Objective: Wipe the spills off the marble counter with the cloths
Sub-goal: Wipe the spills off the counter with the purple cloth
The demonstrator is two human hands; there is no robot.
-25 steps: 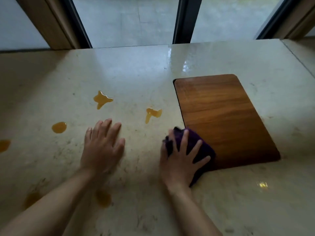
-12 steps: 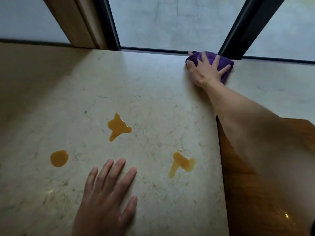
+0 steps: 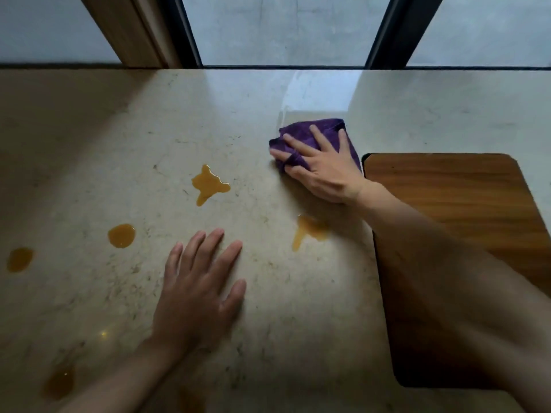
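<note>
Head view: my right hand (image 3: 323, 169) has pulled the cloth (image 3: 310, 137) back from the window edge to mid-worktop (image 3: 119, 129), fingers spread and pressing it flat, at 12 o'clock from the nearest spill (image 3: 308, 229). My left hand (image 3: 196, 296) stays flat at 6 o'clock, fingers spread, holding nothing. The star-shaped spill (image 3: 208, 183) at 9 o'clock of the cloth looks unwiped; I judge it's next.
</note>
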